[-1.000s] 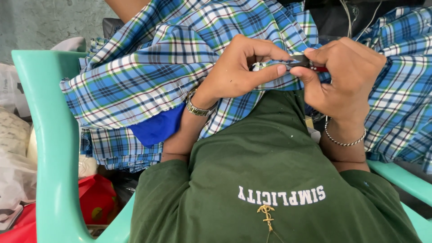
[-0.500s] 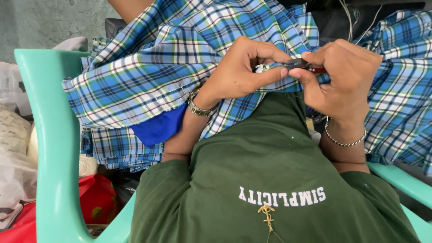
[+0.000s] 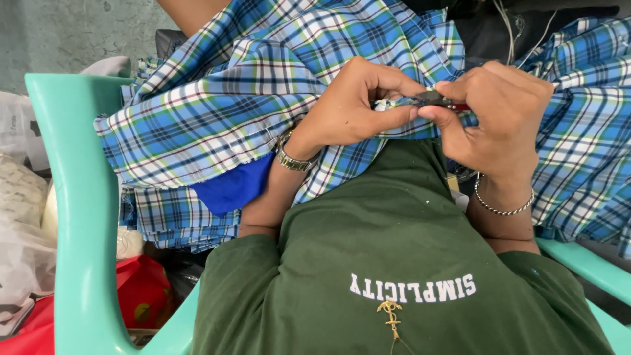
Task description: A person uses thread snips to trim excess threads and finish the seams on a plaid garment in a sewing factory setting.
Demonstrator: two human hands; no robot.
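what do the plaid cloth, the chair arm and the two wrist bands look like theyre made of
Plaid cloth: thin woven fabric, likely cotton, matte; it folds and creases softly.
Chair arm: moulded plastic, smooth mint green with a faint sheen.
Band on the left wrist: looks like a metal watch bracelet, shiny links.
Chain on the right wrist: silvery metal, glinting links.

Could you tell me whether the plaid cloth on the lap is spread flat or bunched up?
Bunched up: the plaid cloth lies in folds, pinched by the left hand beside the right hand.

Matt woven plaid cloth [image 3: 230, 98], smooth glossy plastic chair [image 3: 79, 217], shiny metal bracelet [image 3: 503, 209]
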